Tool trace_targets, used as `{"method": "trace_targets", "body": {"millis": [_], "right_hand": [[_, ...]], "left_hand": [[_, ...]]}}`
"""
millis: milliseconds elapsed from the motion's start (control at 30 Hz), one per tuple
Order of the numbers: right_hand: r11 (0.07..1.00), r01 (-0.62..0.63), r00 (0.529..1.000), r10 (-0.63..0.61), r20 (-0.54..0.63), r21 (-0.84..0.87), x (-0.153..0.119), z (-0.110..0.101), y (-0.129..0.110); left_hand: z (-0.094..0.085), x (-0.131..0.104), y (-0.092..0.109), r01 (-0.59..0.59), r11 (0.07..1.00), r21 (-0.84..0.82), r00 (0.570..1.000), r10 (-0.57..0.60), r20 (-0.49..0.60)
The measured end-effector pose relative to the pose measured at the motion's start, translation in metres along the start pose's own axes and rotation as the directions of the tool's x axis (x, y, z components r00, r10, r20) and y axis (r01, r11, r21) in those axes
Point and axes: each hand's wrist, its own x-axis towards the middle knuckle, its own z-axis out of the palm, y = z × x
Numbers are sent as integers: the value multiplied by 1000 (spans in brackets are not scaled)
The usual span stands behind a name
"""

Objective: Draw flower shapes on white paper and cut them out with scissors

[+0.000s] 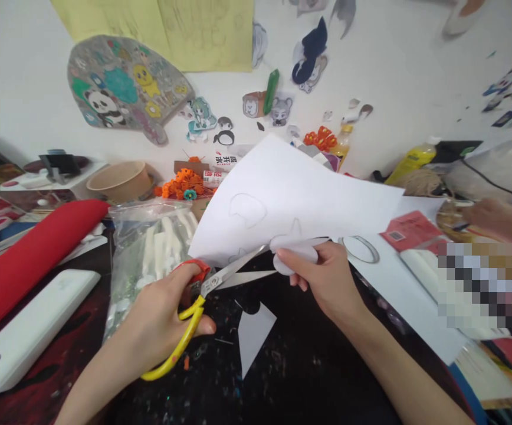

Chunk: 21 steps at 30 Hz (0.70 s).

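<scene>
My left hand (158, 313) is closed around the yellow and red handles of a pair of scissors (214, 282). The blades stand apart and point right, at the lower edge of a large white sheet of paper (282, 189). Pencil outlines of rounded and pointed shapes show on the sheet. My right hand (322, 268) pinches the paper near the blade tips, thumb in front, with a rounded, partly cut lobe under it. On the dark table (300, 372) below lies a loose paper offcut (255, 336) with a curved notch.
On the left are a red long case (39, 254), a white flat device (35, 330) and a clear plastic bag (150, 248) of pale sticks. Orange flowers (185, 183) stand behind. Another person's hand (499, 215) is at right, near a red packet (415, 230).
</scene>
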Motion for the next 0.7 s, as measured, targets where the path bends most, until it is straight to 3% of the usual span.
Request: {"method": "trace_targets", "body": {"millis": [300,467,567,700], "right_hand": [[987,47,997,-36,-70,153,4,-2,3],[970,66,997,-72,16,235,5,-3,1],[971,43,991,-71,109,237,1,1,3],[984,-33,977,-6,213,176,-7,7,6]], "left_hand": [[5,0,-4,17,993,-118,997,-26,-73],[8,2,7,-7,964,-267,985,-39,-165],[10,7,25,-28,884,-467,980,-67,-186],[15,17,48,-83,653,-753,960,-149,-235]]}}
